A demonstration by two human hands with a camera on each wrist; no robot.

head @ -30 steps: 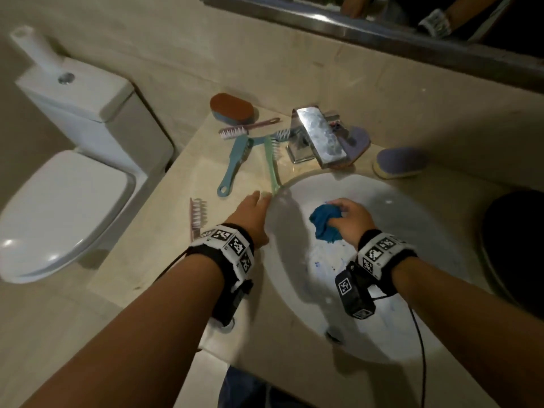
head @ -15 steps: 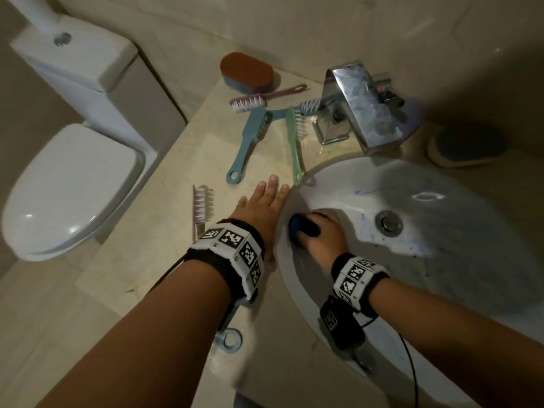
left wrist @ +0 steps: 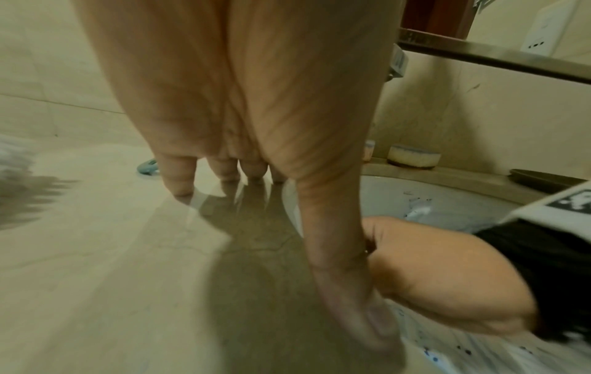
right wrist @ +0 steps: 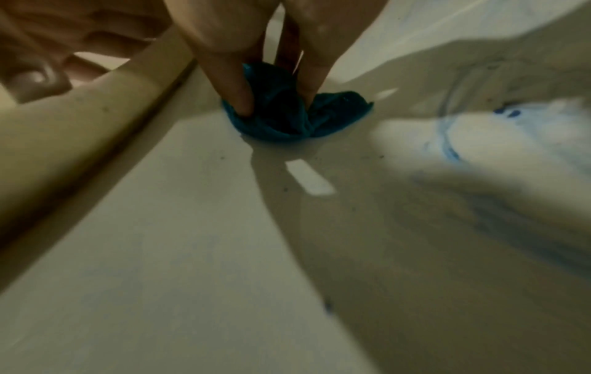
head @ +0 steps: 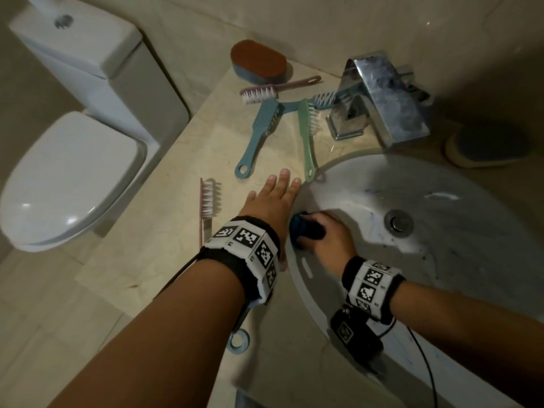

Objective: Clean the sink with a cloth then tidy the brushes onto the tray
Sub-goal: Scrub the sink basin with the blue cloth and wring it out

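Gripping the blue cloth (head: 304, 229), right hand (head: 331, 241) in white sink (head: 471, 260); left hand (head: 272, 206) flat on beige counter (head: 147, 254).

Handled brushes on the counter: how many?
6. By chrome tap: mauve brush, far blue brush, near blue brush, green brush. Pink brush beside left hand. Blue ring handle under forearm, mostly hidden.

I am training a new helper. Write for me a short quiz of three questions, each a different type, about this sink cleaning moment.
1. True or false: the left hand holds a brush.
2. What does the right hand press against the sink? A) sponge B) blue cloth C) green brush
3. Fill in: the left hand lies flat on the ____.

Key: 1 false; 2 B; 3 counter.
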